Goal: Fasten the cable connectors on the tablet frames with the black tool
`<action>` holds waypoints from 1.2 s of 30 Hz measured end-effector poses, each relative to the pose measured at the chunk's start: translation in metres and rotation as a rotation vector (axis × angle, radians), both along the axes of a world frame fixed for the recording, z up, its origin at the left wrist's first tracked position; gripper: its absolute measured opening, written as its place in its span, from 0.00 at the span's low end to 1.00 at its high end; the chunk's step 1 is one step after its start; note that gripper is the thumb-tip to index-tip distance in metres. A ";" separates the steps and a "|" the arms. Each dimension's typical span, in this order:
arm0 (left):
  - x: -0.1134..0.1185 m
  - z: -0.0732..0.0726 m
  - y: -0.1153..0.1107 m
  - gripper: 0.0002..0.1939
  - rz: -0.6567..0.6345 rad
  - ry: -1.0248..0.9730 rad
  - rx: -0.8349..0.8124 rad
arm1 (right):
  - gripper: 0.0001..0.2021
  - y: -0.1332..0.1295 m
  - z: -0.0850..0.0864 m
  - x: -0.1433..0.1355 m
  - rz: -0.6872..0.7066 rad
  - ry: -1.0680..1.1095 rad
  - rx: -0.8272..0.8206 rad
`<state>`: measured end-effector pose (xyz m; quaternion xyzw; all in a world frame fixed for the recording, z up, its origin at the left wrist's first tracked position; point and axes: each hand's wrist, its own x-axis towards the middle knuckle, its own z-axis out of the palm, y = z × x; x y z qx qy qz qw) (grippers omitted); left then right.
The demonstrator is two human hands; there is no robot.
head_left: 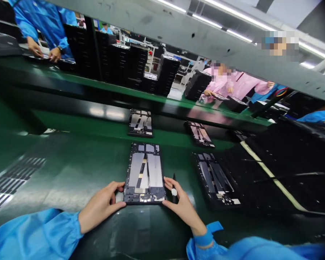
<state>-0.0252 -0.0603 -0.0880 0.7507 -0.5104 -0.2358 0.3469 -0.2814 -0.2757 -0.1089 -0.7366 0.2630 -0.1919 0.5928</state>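
Head view: left hand [104,203] and right hand [182,204], fingers curled, clasp a tablet [144,174], inner parts [155,171] apparently fitted but exposed; open tablets [141,122] lie toward the desk's [70,169] far edge.

Loose bright-blue sleeves, cloth slightly shiny and creased: left sleeve [40,231] at lower left of frame, puffed and gathered at the cuff [78,223] behind the bare left hand [104,204]; right sleeve [254,249] at lower right, broadly folded. Flat blue band [203,238] around the wrist of the bare right hand [182,206], one squared end sticking out.
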 end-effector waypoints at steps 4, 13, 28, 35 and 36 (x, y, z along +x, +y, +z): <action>-0.007 -0.004 0.004 0.23 -0.028 -0.005 -0.010 | 0.32 -0.007 0.009 -0.010 -0.015 0.046 -0.128; -0.015 0.005 -0.014 0.11 -0.126 -0.010 -0.108 | 0.12 0.039 0.034 0.044 0.141 -0.105 -0.501; -0.021 0.004 -0.019 0.11 -0.121 0.103 -0.136 | 0.16 0.053 0.033 0.068 0.175 -0.048 -0.435; -0.026 0.006 -0.019 0.12 -0.102 0.166 -0.139 | 0.18 0.054 0.034 0.068 0.196 -0.047 -0.457; -0.027 0.006 -0.019 0.12 -0.103 0.183 -0.145 | 0.19 0.054 0.035 0.067 0.200 -0.048 -0.462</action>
